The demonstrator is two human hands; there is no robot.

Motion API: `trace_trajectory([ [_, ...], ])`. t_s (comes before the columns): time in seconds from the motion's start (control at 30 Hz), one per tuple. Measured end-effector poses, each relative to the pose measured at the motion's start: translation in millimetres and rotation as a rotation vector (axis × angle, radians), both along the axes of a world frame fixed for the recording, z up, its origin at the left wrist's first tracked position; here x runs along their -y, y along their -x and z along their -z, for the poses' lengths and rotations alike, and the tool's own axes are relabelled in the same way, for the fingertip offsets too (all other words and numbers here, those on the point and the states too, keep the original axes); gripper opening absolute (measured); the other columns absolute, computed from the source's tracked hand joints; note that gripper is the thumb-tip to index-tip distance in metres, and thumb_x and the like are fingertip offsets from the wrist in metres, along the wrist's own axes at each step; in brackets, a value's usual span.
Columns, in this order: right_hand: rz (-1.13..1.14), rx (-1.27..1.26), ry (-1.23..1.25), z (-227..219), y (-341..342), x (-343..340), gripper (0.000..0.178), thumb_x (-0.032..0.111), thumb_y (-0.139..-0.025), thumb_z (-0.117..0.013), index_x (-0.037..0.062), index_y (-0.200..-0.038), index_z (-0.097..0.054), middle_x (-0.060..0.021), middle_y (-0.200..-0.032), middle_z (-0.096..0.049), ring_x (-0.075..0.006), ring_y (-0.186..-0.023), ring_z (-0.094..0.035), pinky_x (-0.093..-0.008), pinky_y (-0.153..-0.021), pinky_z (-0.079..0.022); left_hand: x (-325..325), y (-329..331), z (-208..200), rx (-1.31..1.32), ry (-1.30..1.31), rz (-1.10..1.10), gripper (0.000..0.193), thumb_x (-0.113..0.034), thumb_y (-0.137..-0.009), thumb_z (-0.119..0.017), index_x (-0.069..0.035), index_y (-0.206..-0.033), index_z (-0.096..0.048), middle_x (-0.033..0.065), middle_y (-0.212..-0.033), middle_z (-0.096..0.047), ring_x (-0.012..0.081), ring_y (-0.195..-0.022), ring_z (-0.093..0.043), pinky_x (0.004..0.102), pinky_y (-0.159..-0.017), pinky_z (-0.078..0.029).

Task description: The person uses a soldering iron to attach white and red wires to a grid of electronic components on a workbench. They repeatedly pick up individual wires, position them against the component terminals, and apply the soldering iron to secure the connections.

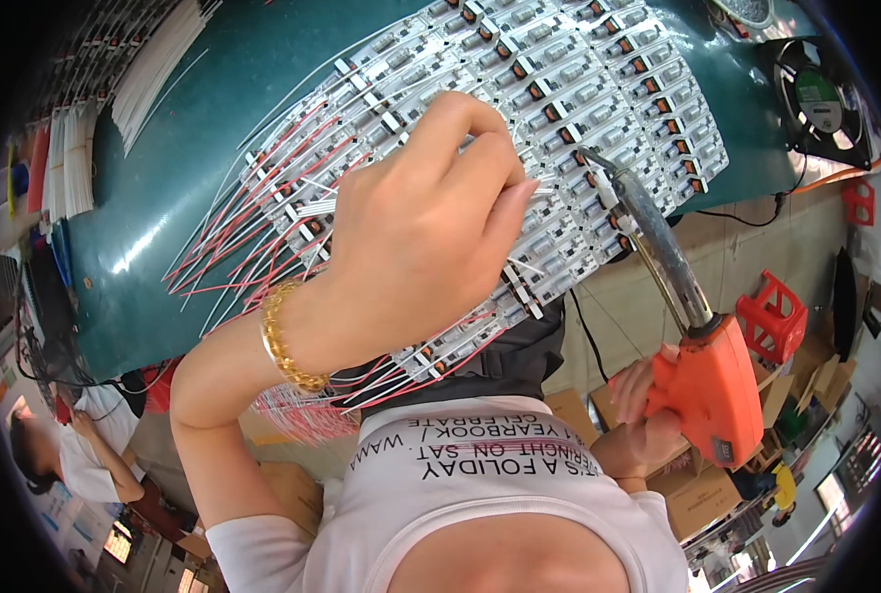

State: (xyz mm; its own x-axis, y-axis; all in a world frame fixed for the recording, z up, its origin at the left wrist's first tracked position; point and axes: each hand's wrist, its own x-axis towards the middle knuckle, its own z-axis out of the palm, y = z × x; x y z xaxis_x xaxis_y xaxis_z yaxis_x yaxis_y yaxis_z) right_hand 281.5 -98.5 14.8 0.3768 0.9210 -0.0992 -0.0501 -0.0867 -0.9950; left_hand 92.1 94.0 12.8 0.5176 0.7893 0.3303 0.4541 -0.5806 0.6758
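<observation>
My left hand (425,222), wearing a gold bracelet at the wrist, is closed in a pinch over a large panel of small white circuit boards (574,94). A few thin white wires (316,209) stick out on both sides of its fingers. In my right hand (648,400) is an orange soldering gun (709,400), its metal barrel slanting up to the left. The gun's tip is at the boards, just right of my left fingers; whether it touches them I cannot tell. Red and white wires (252,232) fan out from the panel's left side.
The panel lies on a green tabletop (159,252), overhanging its near edge. Bundles of white wires (154,79) lie at the far left. A black fan (819,104) stands far right, with a red stool (774,316) below. Another person (99,445) sits at left.
</observation>
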Motion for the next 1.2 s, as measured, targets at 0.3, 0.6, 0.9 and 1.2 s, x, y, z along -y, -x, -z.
trace_trajectory([
  [0.3, -0.026, 0.075, -0.015, 19.1, -16.9, 22.9, 0.081, 0.059, -0.085, -0.065, -0.0091, -0.123, -0.044, 0.0021, -0.054, -0.048, -0.0103, -0.044, -0.046, -0.0267, -0.048, -0.042, 3.6, -7.2, 7.6, -0.066, -0.108, -0.051, 0.014, 0.002, -0.075, -0.073, -0.004, -0.078, -0.060, 0.0050, -0.088, -0.061, 0.0152, -0.056, -0.059, 0.0264, -0.048, -0.045],
  [0.6, -0.058, 0.145, -0.018, 7.0, -7.0, 8.2, 0.081, 0.058, -0.086, -0.064, -0.0099, -0.126, -0.046, 0.0025, -0.052, -0.047, -0.0091, -0.042, -0.045, -0.0250, -0.046, -0.038, 4.4, -9.3, 7.6, -0.087, -0.134, -0.055, 0.014, 0.001, -0.075, -0.072, -0.004, -0.077, -0.059, 0.0042, -0.087, -0.060, 0.0148, -0.056, -0.059, 0.0267, -0.046, -0.044],
  [0.9, -0.075, 0.057, -0.060, 7.1, -4.6, 4.9, 0.080, 0.055, -0.089, -0.063, -0.0099, -0.132, -0.043, 0.0031, -0.053, -0.046, -0.0085, -0.041, -0.043, -0.0246, -0.045, -0.037, 5.1, -9.9, 6.5, -0.095, -0.132, -0.059, 0.014, -0.001, -0.076, -0.073, -0.004, -0.076, -0.059, 0.0051, -0.087, -0.060, 0.0169, -0.056, -0.060, 0.0281, -0.048, -0.045],
  [1.2, -0.016, 0.063, -0.049, 7.1, -8.2, 16.2, 0.079, 0.055, -0.090, -0.061, -0.0098, -0.131, -0.043, 0.0030, -0.053, -0.047, -0.0086, -0.041, -0.044, -0.0252, -0.046, -0.040, 8.1, -9.8, -2.4, -0.041, -0.076, -0.046, 0.014, 0.000, -0.074, -0.074, -0.003, -0.079, -0.062, 0.0068, -0.092, -0.061, 0.0154, -0.057, -0.058, 0.0283, -0.049, -0.044],
])
